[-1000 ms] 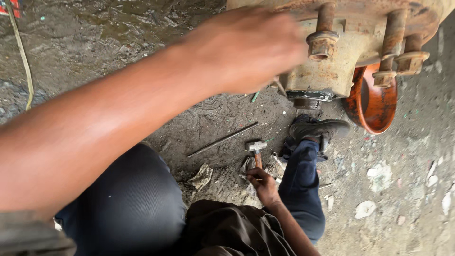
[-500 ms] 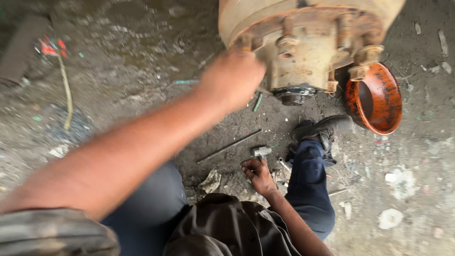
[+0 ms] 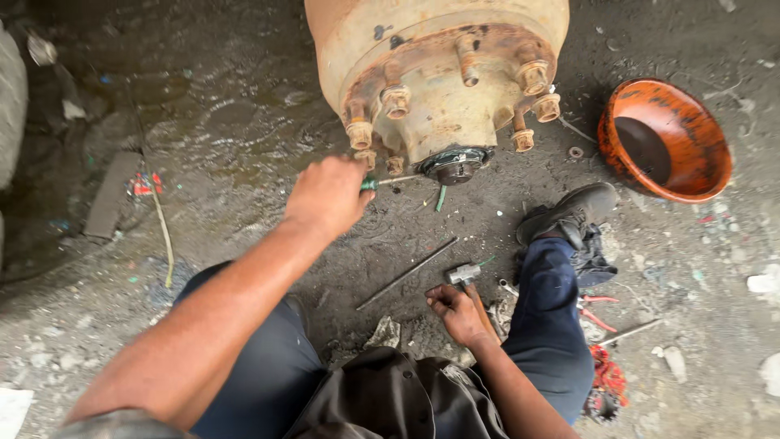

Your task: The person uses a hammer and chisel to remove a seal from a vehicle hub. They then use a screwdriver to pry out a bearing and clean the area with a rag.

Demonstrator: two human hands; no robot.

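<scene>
Two hands busy: left hand now pulled back off the big rusty studded wheel hub, fist closed round a green-handled screwdriver aimed at its underside. Right hand down on the dirt ground, wrapped round a wooden-handled hammer. Orange metal bowl off right.

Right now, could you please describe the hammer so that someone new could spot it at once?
Start at the big rusty wheel hub at the top, then drop straight down to the dirt between the person's knees. There the right hand rests on a wooden handle. The hammer has a short metal head, unlike the long thin rod beside it.
</scene>
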